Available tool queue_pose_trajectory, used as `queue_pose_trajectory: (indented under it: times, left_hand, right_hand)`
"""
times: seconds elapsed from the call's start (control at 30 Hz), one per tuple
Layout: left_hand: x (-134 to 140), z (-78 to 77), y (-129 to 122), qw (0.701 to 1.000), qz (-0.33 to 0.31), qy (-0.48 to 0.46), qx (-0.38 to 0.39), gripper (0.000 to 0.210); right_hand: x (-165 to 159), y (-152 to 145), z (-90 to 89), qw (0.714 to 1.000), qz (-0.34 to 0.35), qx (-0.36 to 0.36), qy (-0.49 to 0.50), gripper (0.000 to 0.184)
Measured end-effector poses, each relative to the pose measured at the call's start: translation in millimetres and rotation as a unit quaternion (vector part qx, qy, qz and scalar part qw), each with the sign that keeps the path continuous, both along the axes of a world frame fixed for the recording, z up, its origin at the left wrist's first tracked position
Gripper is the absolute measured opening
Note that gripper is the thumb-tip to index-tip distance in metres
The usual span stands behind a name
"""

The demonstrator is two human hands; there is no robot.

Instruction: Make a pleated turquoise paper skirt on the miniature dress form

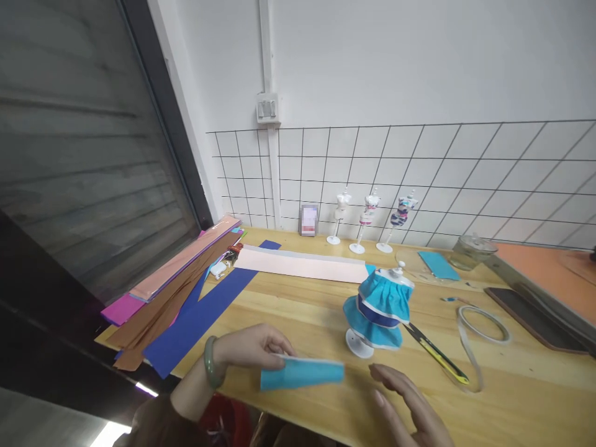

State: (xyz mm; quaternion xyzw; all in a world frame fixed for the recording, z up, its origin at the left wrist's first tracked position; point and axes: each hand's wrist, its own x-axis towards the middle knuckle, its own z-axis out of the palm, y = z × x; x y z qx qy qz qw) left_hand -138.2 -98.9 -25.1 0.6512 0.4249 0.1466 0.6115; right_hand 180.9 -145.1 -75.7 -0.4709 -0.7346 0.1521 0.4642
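Observation:
My left hand (254, 347), with a green bangle (212, 362) on its wrist, pinches a folded strip of turquoise paper (305, 374) by its upper left edge, close to the table's front. To the right of that strip, my right hand (407, 406) has thumb and fingers apart and holds nothing. Just behind the hands stands a small dress form (359, 343) on a round white base, wearing a ruffled turquoise dress (384, 298) with a dark blue band at the waist. The strip's right end looks slightly blurred.
Several coloured paper strips (172, 285) lie at the left, beside a long blue strip (200, 320). A pale pink strip (302, 266) crosses the middle. Three small mannequins (362, 226) and a phone (308, 220) stand behind. A yellow-black cutter (437, 354), ribbon roll (483, 324) and glass jar (472, 250) are right.

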Motion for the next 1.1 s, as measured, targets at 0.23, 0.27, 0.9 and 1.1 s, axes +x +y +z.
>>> queue_pose_trajectory:
  times: [0.23, 0.27, 0.9, 1.1]
  left_hand:
    - [47.8, 34.1, -12.8, 0.989, -0.113, 0.037, 0.089, 0.032]
    - [52.6, 37.6, -12.2, 0.986, -0.120, 0.039, 0.105, 0.032]
    - [84.3, 38.8, 7.4, 0.993, -0.003, -0.079, 0.084, 0.033]
    - [81.1, 24.1, 6.3, 0.993, 0.037, -0.108, 0.016, 0.051]
  right_hand:
    - [-21.5, -6.3, 30.5, 0.983, 0.079, -0.109, 0.122, 0.037]
    - [-21.0, -7.2, 30.1, 0.982, 0.077, -0.120, 0.126, 0.036]
    - [23.1, 0.7, 36.7, 0.939, 0.006, -0.298, 0.173, 0.034]
    - [17.1, 1.6, 42.7, 0.938, -0.025, -0.268, 0.218, 0.035]
